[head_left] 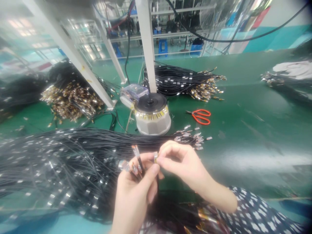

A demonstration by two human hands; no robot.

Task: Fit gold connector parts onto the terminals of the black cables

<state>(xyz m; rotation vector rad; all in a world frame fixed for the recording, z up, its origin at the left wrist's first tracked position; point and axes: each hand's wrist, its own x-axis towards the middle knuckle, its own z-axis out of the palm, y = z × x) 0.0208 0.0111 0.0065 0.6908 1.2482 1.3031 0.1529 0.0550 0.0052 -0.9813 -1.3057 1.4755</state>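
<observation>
Several black cables (pixel 139 162) with silvery taped ends and copper-coloured tips are gripped in my left hand (pixel 137 188). My right hand (pixel 181 161) pinches a small piece of tape (pixel 155 157) at a cable end, close against the left thumb and forefinger. Whether that piece is fully wrapped on the cable cannot be made out. Just beyond the hands stands a white round tape dispenser (pixel 153 122) with a black top and yellowish strips around its rim. A long bundle of black cables (pixel 97 139) runs behind my hands, its taped ends (pixel 192 138) to the right.
Red-handled scissors (pixel 201 116) lie on the green table (pixel 243 130). A second cable bundle (pixel 175 79) is behind the dispenser, and a heap of gold-tipped cables (pixel 70 100) sits at left. White frame posts (pixel 147 42) rise from the table. More cables (pixel 204 216) lie near my lap.
</observation>
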